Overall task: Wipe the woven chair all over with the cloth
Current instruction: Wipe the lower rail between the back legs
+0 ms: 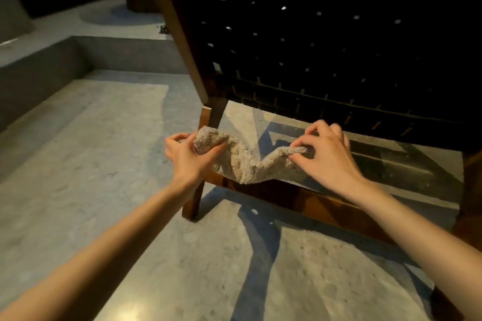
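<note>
The woven chair [326, 41] fills the upper right, seen from behind: a dark woven back in a brown wooden frame, with a low wooden crossbar [313, 200] near the floor. A fluffy beige cloth [247, 167] sags between my two hands just above that crossbar. My left hand [187, 154] grips the cloth's bunched left end beside the chair's left rear leg. My right hand [326, 154] pinches the cloth's right end with thumb and fingers. The cloth's middle hangs down and hides part of the crossbar.
Grey stone floor [104, 164] spreads to the left and below. A raised concrete step [52, 65] runs along the left and back. A dark wooden chair leg [448, 305] stands at the bottom right. The background above is dark.
</note>
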Motion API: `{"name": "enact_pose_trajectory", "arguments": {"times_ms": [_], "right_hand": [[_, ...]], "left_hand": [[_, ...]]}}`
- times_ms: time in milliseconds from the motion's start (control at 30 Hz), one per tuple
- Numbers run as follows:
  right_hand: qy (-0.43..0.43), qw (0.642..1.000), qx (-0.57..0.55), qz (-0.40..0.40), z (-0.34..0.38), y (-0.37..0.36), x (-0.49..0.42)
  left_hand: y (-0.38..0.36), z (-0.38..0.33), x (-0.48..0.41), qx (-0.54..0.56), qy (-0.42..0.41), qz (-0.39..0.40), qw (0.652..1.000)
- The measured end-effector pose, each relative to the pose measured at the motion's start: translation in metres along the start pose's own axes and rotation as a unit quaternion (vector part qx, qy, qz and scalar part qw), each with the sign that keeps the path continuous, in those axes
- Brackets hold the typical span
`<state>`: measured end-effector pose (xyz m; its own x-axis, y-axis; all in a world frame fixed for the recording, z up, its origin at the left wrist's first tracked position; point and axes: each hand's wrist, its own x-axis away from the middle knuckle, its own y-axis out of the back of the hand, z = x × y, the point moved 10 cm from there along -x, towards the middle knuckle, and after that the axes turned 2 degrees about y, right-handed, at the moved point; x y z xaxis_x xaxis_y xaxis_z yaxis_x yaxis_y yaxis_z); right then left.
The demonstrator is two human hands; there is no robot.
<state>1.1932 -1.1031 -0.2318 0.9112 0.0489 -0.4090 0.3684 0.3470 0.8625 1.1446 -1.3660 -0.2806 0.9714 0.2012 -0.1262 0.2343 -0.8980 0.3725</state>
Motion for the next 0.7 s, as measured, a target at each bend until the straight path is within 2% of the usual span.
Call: {"name": "enact_pose_trajectory", "arguments": {"times_ms": [67,133,200,267,467,567,700], "right_hand": [[0.039,0.999,-0.004,-0.028,0.023,-0.003,-0.016],[0.062,0.997,-0.033,-0.033,0.044,-0.008,-0.030],[0.058,0.993,-0.095,-0.026,0.061,-0.015,-0.043],[0.043,0.986,-0.158,-0.020,0.075,-0.020,-0.055],[0.061,0.940,-0.335,-0.017,0.129,-0.001,-0.092],[0.053,0.917,-0.394,-0.012,0.148,0.012,-0.112],[0.041,0.906,-0.418,-0.053,0.165,0.037,-0.129]], "left_hand": [[0.035,0.005,-0.004,-0.031,0.019,-0.062,0.997],[0.061,0.010,-0.007,-0.001,0.042,-0.078,0.996],[0.085,0.011,-0.007,0.061,0.058,-0.079,0.993],[0.112,0.006,-0.008,0.065,0.061,-0.108,0.990],[0.174,-0.030,-0.020,0.064,0.049,-0.197,0.977],[0.186,-0.046,-0.035,0.081,0.057,-0.197,0.975],[0.202,-0.077,-0.057,0.105,0.043,-0.199,0.973]]}}
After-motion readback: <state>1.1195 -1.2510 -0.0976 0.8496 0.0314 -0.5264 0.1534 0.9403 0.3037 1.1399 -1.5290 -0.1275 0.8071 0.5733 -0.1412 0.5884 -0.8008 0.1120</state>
